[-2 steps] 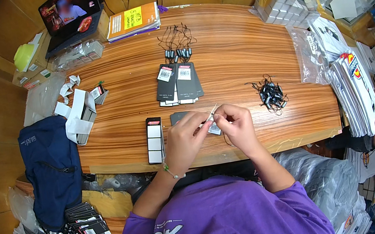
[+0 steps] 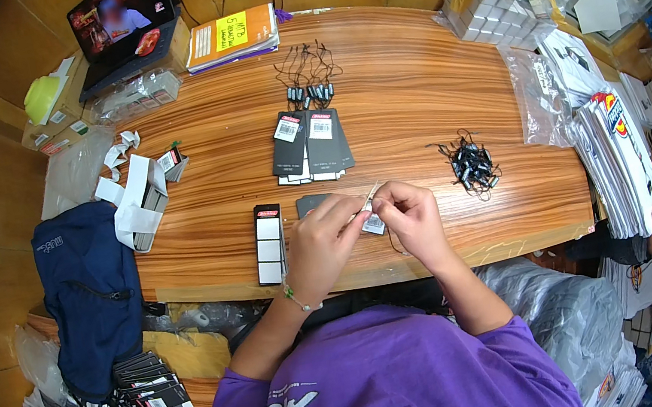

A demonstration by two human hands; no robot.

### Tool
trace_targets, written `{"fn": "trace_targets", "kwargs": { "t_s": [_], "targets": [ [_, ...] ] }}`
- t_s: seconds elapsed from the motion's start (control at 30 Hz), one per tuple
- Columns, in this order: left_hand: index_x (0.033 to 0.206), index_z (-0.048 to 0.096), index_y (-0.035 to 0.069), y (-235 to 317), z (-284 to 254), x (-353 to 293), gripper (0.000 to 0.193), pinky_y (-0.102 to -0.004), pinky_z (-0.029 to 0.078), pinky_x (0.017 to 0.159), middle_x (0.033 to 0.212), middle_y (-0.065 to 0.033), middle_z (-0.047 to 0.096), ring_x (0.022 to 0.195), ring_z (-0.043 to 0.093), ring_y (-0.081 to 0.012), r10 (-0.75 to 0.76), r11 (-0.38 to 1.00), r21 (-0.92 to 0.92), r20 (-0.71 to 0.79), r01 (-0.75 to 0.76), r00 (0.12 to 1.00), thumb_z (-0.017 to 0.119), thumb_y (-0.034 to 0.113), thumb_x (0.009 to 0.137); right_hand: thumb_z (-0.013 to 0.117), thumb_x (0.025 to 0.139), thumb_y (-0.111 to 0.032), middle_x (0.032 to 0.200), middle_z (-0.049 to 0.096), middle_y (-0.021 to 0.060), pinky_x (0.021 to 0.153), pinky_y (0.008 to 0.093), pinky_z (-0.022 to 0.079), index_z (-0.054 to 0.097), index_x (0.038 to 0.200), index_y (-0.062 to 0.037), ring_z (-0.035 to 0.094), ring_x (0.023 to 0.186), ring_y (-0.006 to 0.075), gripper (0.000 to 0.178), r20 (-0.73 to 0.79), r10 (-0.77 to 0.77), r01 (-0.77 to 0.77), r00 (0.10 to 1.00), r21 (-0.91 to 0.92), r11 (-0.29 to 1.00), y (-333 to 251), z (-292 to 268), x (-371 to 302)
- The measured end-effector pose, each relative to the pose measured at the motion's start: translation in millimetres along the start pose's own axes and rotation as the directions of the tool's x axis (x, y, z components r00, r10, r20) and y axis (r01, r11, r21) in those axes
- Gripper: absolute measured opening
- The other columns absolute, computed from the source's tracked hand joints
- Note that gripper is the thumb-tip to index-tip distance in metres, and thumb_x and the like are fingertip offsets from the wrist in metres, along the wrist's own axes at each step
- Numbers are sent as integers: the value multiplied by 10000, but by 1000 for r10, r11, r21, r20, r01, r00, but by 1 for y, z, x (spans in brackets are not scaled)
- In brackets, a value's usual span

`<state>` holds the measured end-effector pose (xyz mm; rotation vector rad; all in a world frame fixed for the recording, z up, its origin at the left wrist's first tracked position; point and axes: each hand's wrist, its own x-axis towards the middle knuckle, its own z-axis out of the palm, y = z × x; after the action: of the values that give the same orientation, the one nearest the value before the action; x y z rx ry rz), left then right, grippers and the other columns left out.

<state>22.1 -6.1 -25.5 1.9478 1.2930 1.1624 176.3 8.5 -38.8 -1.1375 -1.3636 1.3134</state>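
Above the near edge of the table, my left hand (image 2: 317, 242) and my right hand (image 2: 411, 218) meet with fingertips pinched together. A hang tag (image 2: 373, 193), seen almost edge-on as a thin pale strip, is gripped in the left fingers. From the right fingers a thin black string (image 2: 393, 242) hangs down; how it meets the tag is hidden. Under the hands lies a dark card tag (image 2: 309, 204), mostly covered. Left of them stands a strip of white labels (image 2: 269, 244) on a black backing. Beyond lie fanned grey hang tags (image 2: 324, 144) with barcode stickers.
Black strings with small toggles (image 2: 310, 95) lie behind the fanned tags, and a tangled heap of strings (image 2: 472, 165) sits to the right. At left are folded white label strips (image 2: 138, 202) and a navy bag (image 2: 88, 289). Stacked packages (image 2: 615, 161) line the right edge.
Both hands stay in nearly the same place. The pale tag edge between the fingertips has shifted very slightly.
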Motion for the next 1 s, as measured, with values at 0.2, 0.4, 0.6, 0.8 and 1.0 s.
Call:
{"fn": "trace_targets", "kwargs": {
  "t_s": [0.2, 0.4, 0.6, 0.8, 1.0],
  "targets": [
    [830, 613, 4, -2, 5, 1, 129, -307, 471, 564, 782, -113, 624, 684, 612, -243, 161, 980, 126, -53, -153, 986, 672, 45, 724, 566, 827, -47, 637, 520, -24, 478, 192, 309, 557, 716, 9, 415, 535, 32, 125, 23, 137, -135, 990, 410, 902, 7, 6, 1],
    [905, 615, 30, -5, 0, 2, 166, -298, 485, 576, 815, -95, 647, 672, 631, -225, -37, 993, -117, -121, 23, 992, 663, 70, 752, 658, 774, -98, 688, 552, 25, 593, 239, 405, 578, 809, 11, 501, 635, 96, 140, -91, -343, 305, 935, -288, 908, -1, -5, 15],
    [914, 628, 53, -1, -2, 6, 171, -287, 486, 597, 827, -85, 637, 730, 622, -193, -6, 994, -114, -72, -2, 997, 649, 28, 746, 659, 770, -96, 841, 619, 52, 708, 265, 445, 604, 860, 4, 564, 761, 123, 146, 204, -44, 48, 978, -17, 999, -5, -21, 16],
    [912, 640, 35, -2, 1, 6, 205, -308, 486, 637, 783, -82, 630, 714, 610, -221, 225, 973, 75, -97, -218, 970, 641, -31, 719, 629, 783, -60, 871, 601, 38, 741, 255, 429, 613, 847, -27, 546, 811, 109, 73, 253, 133, -210, 958, 307, 928, 0, -21, 15],
    [935, 631, 32, -9, -4, 6, 247, -313, 500, 679, 840, -93, 637, 784, 624, -242, 400, 914, 84, -42, -396, 915, 609, -42, 700, 615, 782, -36, 903, 571, 73, 776, 260, 401, 610, 822, -25, 520, 859, 145, 42, 436, 113, -351, 893, 515, 782, 5, -29, 17]
  ]
}}
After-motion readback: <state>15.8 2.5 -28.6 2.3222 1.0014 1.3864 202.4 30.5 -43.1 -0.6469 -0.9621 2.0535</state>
